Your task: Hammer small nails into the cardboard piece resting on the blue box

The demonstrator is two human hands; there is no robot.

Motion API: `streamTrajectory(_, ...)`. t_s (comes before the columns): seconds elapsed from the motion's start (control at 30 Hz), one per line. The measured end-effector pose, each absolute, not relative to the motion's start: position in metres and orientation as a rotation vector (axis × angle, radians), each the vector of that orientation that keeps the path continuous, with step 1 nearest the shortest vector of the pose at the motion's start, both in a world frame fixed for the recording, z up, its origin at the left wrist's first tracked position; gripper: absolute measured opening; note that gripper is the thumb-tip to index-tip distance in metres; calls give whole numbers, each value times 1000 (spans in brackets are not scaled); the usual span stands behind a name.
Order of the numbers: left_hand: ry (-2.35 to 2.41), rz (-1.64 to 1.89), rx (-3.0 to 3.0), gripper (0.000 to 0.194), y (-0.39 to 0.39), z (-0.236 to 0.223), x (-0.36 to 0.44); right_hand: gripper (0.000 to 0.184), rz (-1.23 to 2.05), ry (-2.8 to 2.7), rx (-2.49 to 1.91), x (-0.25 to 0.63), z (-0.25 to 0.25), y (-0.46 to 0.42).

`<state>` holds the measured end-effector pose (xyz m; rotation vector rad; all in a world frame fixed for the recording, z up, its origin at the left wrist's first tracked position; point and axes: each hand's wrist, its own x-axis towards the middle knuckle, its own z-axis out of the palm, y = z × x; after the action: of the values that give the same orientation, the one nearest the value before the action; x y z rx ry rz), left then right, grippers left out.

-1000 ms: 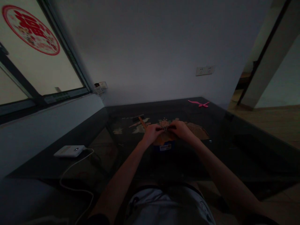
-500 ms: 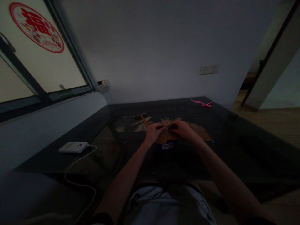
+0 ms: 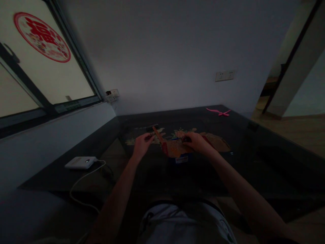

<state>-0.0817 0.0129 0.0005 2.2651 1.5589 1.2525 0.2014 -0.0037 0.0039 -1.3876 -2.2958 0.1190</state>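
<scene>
Left hand: the left hand [image 3: 141,145] lies out to the left of the work, fingers curled around a small dark piece near the stick [image 3: 157,135]; what the piece is cannot be told in this light.
Right hand: the right hand [image 3: 196,142] rests on the orange sheet [image 3: 175,148], fingertips pinched on a small dark bit [image 3: 186,139] at its far edge.
Sheet: flat near the middle of the table [image 3: 266,159], a red strip along its left end, a blue-and-white label [image 3: 180,159] just at its near edge.
Scraps: pale cut pieces [image 3: 157,139] lie toward the far side, beside the stick.
Progress: by the look of it the cutting is partly done, with scraps already loose and the sheet mostly whole under the hand.
Elsewhere: a pink ribbon [image 3: 218,111] at the far right corner; a white box [image 3: 80,162] with a cable at the left edge.
</scene>
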Motion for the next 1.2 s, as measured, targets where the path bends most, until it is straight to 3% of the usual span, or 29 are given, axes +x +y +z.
streamTrajectory(0.13,1937,907,2456,25,10,-21,-166,17,129,-2269,-1371,203,1,-4)
streamTrajectory(0.33,1937,472,2650,27,-4,-49,-224,16,143,-2254,-1370,205,-2,-2)
streamTrajectory(1.2,1771,584,2527,32,0,-70,-232,16,126,-2237,-1407,203,-1,-6)
